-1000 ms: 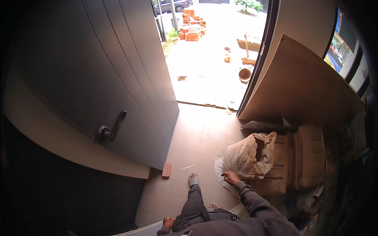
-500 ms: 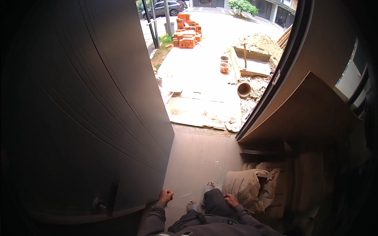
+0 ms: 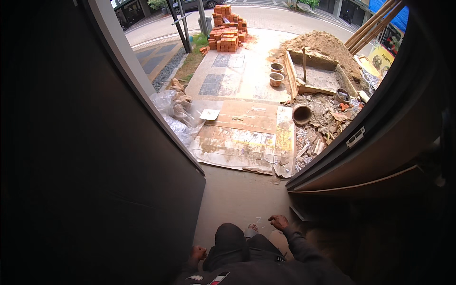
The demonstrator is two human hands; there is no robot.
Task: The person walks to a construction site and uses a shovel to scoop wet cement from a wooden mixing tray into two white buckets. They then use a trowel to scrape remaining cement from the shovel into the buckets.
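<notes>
My left hand (image 3: 198, 252) hangs low beside the dark door (image 3: 142, 204), its fingers curled in with no object visible in them. Farther forward, my right hand (image 3: 279, 222) is over the floor (image 3: 237, 194) near the right door frame (image 3: 332, 156). Its fingers are loosely bent and apart, and nothing shows between them. My dark-trousered legs are in mid-stride between the hands, with one sandalled foot (image 3: 252, 230) in sight. A pale brown edge, partly hidden, lies by my right forearm.
Cardboard sheets (image 3: 242, 116) cover the ground outside the doorway. Plastic wrapping (image 3: 171, 114) lies left; rubble (image 3: 323, 118), a tipped bucket (image 3: 301, 114) and two upright buckets (image 3: 276, 79) are right. Beyond are stacked bricks (image 3: 228, 38), a wooden mortar box (image 3: 323, 73) and sand (image 3: 323, 45).
I have moved forward toward the doorway, and the outside appears closer and less washed out. My right hand swung forward; my left dropped back. The torn paper sack at right has mostly left view.
</notes>
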